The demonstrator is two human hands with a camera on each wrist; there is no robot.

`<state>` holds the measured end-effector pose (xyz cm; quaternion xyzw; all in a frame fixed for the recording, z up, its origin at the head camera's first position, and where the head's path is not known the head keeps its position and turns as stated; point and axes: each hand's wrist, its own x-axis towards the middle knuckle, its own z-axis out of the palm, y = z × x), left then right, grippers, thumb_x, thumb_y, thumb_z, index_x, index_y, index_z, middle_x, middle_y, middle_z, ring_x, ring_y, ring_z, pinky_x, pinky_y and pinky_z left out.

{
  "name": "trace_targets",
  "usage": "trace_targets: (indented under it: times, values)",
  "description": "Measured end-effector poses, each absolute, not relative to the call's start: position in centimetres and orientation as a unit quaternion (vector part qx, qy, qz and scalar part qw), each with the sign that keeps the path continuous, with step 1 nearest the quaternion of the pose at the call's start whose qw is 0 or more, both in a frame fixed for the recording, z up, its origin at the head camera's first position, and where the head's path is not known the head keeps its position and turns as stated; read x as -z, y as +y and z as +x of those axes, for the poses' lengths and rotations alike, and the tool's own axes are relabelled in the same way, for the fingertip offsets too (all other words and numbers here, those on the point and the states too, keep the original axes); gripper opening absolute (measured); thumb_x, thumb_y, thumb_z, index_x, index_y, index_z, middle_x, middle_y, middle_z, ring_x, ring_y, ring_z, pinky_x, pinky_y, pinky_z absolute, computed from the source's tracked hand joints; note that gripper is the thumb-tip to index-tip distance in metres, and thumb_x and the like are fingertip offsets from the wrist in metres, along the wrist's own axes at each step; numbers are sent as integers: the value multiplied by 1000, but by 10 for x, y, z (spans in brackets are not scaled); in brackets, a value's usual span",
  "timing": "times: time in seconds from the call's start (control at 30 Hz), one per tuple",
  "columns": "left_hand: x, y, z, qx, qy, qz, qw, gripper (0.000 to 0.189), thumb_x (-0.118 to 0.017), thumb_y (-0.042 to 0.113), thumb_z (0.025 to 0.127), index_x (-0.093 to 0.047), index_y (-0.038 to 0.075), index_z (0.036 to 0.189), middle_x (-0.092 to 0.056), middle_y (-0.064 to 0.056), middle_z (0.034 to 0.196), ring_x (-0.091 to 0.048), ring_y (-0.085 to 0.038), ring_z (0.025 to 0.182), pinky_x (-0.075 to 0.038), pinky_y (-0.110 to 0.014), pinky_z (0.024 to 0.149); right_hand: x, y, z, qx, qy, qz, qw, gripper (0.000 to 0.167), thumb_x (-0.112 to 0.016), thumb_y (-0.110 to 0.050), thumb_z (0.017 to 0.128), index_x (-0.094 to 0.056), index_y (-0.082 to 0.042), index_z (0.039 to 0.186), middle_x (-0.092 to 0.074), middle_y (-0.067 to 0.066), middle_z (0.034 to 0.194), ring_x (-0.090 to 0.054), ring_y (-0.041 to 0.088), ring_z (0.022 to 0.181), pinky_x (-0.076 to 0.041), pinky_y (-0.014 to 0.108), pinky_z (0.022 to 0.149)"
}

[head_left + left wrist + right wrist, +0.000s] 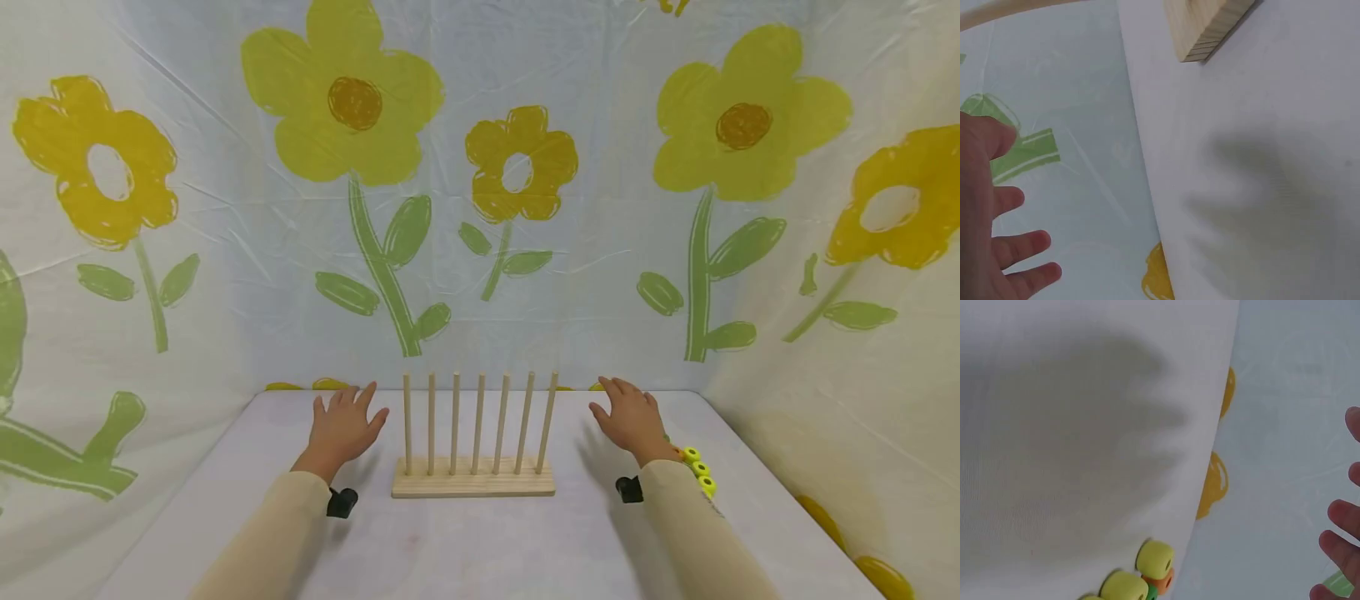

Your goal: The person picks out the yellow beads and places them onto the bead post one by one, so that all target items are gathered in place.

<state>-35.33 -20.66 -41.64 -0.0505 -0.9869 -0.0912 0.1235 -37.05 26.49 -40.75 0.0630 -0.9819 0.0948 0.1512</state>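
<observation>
My left hand hovers over the table with its fingers spread, holding nothing, to the left of a wooden peg rack. The rack has a flat pale base with several upright thin dowels in a row, all bare. On the other side my right hand is also held above the table, fingers apart and nothing in them. Yellow beads with holes lie beyond the right wrist, partly covered by the sleeve. In the right wrist view, orange and green beads show beside the yellow ones.
A white table carries the rack and beads. Behind it and at both sides hangs a cloth printed with yellow flowers. Black wrist devices sit at both cuffs. Hand shadows fall on the tabletop.
</observation>
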Motion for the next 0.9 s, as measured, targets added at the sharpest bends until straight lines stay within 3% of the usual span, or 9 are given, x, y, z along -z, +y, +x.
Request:
trace_targets:
  times: [0.3, 0.53, 0.77, 0.9]
  values:
    - [435, -208, -346, 118, -973, -86, 178, 60, -55, 41, 95, -46, 7, 143, -54, -22, 135, -50, -43, 125, -40, -62, 101, 404, 283, -371, -87, -985, 49, 138, 57, -54, -35, 97, -42, -5, 144, -44, 26, 145, -40, 46, 133, -22, 70, 110]
    - [441, -203, -337, 155, -971, -102, 152, 59, -56, 41, 95, -47, 7, 142, -54, -21, 138, -48, -41, 128, -39, -61, 104, 409, 293, -373, -89, -986, 53, 133, 55, -53, -33, 96, -45, -4, 142, -46, 27, 143, -42, 47, 130, -25, 70, 108]
    - [447, -199, -330, 185, -967, -106, 139, 62, -63, 43, 91, -50, 8, 140, -55, -19, 137, -50, -40, 128, -40, -59, 104, 413, 298, -372, -102, -984, 74, 130, 53, -55, -28, 95, -48, 0, 139, -49, 30, 137, -49, 50, 123, -40, 65, 100]
    - [450, -199, -328, 217, -964, -102, 117, 67, -66, 46, 88, -50, 8, 141, -54, -18, 140, -48, -40, 130, -39, -58, 107, 414, 303, -373, -121, -985, 69, 104, 54, -54, -28, 96, -45, 1, 141, -47, 32, 139, -46, 51, 125, -41, 64, 99]
